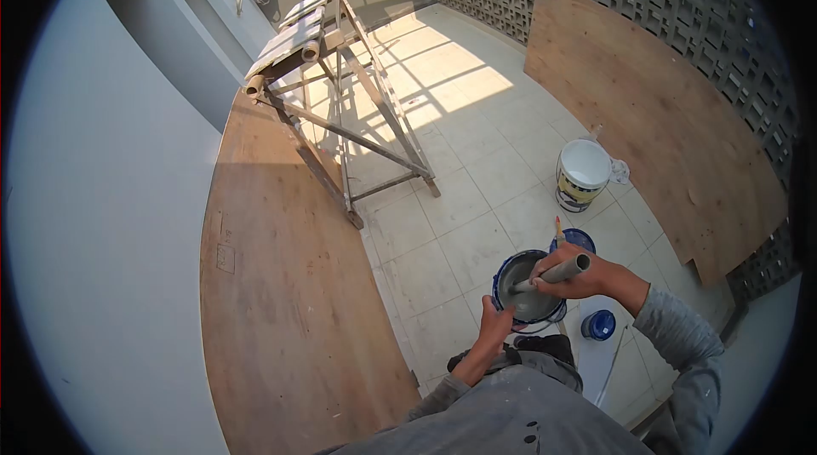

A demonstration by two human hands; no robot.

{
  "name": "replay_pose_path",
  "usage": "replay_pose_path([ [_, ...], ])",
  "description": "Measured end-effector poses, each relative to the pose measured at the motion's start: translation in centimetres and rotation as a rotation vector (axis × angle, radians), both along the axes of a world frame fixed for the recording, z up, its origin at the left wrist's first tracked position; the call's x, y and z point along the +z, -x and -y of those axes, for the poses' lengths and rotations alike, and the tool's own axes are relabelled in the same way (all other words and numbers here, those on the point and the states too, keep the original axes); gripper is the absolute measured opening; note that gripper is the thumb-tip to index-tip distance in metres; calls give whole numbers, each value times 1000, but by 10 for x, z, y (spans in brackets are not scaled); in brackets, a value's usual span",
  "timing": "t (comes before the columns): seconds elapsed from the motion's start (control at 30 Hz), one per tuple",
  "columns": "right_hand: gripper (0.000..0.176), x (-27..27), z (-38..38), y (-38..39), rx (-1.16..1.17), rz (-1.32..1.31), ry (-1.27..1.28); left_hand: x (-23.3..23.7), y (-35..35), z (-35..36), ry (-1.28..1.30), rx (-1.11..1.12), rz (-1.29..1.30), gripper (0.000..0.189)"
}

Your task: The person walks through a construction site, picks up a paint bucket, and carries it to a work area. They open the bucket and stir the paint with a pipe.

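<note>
Two grips | left hand [495, 325] holds paint can [509, 266] rim | right hand [587, 278] clutches pipe [579, 263] | white bucket [577, 191] label unreadable

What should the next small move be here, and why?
Probably sweep the pipe around inside the paint can: the right hand grips it with its tip down in the grey paint, and the left hand steadies the can's rim.

**Pipe in the paint can**

I see my right hand [591, 280] closed around a grey pipe [562, 270], whose lower end sits inside the blue paint can [509, 269]. My left hand [494, 325] grips the can's near rim. Beyond the can stands a white bucket [584, 174]. A blue lid [598, 325] lies just right of the can, and a wooden trestle [340, 106] stands far beyond it to the left.
</note>
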State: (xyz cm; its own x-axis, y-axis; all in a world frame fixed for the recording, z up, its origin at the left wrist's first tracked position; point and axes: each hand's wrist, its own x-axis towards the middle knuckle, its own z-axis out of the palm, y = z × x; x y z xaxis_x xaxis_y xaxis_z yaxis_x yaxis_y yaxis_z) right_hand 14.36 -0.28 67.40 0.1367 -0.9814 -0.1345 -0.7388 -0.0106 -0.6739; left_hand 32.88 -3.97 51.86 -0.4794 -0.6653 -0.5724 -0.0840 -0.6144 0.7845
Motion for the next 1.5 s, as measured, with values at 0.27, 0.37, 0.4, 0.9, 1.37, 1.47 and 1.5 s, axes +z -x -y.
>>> replay_pose_path([
  [0.27,24,-4,10,4,61,57,7,2,-1,3,-1,23,35,30],
  [0.37,21,7,13,7,88,45,-56,7,-7,8,-48,11,67,31],
  [0.4,20,12,15,7,73,-161,-131,5,-7,4,-66,31,47,30],
  [0.9,21,9,16,5,62,242,-68,9,-10,19,17,51,-19,32],
  [1.37,23,0,18,-7,141,45,126,13,-9,17,-45,24,-16,33],
  [1.47,23,8,18,6,195,70,-49,10,-9,22,-30,35,0,34],
  [1.5,23,13,19,2,199,68,-44,9,-11,21,-55,23,35,35],
])
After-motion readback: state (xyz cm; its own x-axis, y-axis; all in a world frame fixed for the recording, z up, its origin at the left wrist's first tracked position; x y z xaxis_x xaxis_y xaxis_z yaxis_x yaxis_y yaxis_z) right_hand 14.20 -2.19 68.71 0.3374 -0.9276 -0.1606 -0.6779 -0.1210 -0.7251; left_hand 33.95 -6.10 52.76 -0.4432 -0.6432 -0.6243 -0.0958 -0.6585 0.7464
